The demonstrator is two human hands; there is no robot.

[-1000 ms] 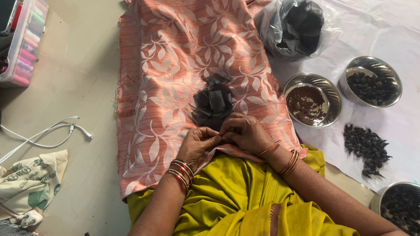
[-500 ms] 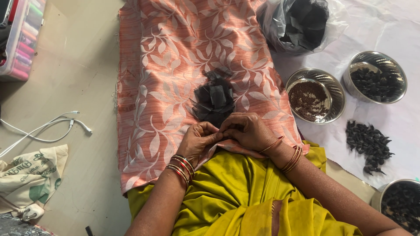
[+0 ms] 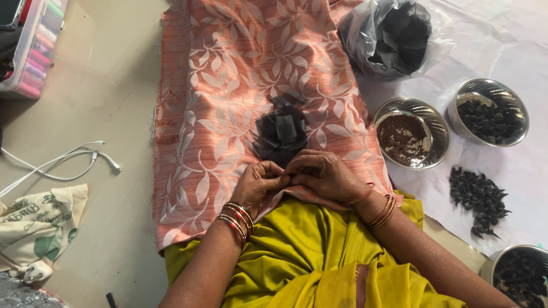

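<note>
— On the peach leaf-patterned cloth over your lap, where are your hands?
— Your left hand and right hand meet fingertip to fingertip, fingers curled shut; what they pinch, I cannot tell.
— And the dark pieces?
— The pile of dark squares lies just at 12 o'clock of your hands. A steel bowl of brown grains sits at 2 o'clock.

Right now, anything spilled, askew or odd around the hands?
One thing: a loose heap of dark pieces lies straight on the white sheet beside the steel bowls, not in a bowl. Both hands, left hand and right hand, meet over the pink cloth; their grip is hidden.
</note>
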